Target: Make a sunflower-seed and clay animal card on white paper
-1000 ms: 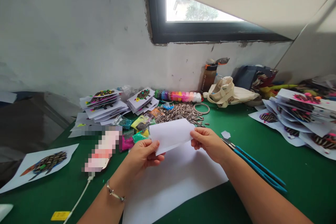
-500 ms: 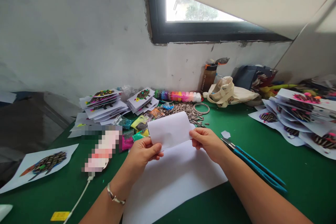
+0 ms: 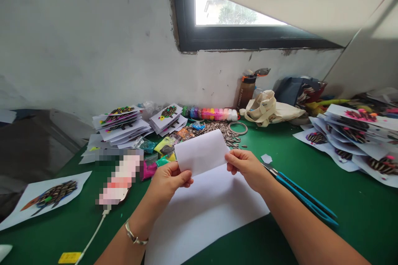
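Note:
A small white paper [image 3: 202,153] is held up between my two hands, tilted with its right side higher. My left hand [image 3: 174,180] pinches its lower left corner between thumb and fingers. At its right edge, my right hand [image 3: 244,166] grips it the same way. Beneath them a larger white sheet [image 3: 205,219] lies on the green table [image 3: 357,211]. To the right of my right hand are blue-handled tweezers [image 3: 306,198] and a small white paper scrap [image 3: 266,158].
Stacks of decorated cards stand at left [image 3: 124,126] and right [image 3: 357,136]. Behind the hands lie striped seeds [image 3: 219,129], a tape ring [image 3: 238,128], clay packets [image 3: 164,145], a cloth bag [image 3: 267,109] and a bottle [image 3: 246,91]. A phone [image 3: 121,180] with a cable lies left.
Both hands keep their hold on the small paper, whose upper edge has risen slightly. The whole view has shifted a little.

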A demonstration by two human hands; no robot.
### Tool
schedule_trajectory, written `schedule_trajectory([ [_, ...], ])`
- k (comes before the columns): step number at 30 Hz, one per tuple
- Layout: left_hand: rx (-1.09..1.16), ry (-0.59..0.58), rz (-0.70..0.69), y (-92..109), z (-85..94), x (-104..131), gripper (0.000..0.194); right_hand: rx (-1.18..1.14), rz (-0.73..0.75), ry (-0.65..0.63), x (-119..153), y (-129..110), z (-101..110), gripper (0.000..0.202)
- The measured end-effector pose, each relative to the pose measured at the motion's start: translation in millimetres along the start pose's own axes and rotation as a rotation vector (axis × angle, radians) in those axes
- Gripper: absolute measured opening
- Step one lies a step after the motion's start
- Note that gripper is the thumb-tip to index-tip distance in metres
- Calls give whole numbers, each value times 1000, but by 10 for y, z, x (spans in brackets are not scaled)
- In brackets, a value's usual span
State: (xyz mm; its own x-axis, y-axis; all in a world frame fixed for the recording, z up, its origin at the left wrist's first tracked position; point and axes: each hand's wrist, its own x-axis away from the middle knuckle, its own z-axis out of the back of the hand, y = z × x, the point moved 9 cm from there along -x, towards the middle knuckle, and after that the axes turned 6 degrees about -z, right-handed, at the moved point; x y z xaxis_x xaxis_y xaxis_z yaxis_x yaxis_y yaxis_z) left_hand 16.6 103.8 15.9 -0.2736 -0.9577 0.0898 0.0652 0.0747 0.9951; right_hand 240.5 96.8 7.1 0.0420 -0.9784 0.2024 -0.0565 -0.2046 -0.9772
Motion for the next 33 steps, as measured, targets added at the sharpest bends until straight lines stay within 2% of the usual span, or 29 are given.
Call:
schedule_trajectory([
  [8,3,-50,14,-80,-25,-13,25,33,59,31,-25,-21,30,41],
  [16,140,-31,169,-249,-39,-18,38,1,38,28,-73,44,48,41],
  [27,4,-11,-18,-120,16,-47,25,-47,-6,22,-88,112,52,42],
  [33,205,33,160,-229,-42,-17,50,-49,-5,28,-66,85,29,42],
])
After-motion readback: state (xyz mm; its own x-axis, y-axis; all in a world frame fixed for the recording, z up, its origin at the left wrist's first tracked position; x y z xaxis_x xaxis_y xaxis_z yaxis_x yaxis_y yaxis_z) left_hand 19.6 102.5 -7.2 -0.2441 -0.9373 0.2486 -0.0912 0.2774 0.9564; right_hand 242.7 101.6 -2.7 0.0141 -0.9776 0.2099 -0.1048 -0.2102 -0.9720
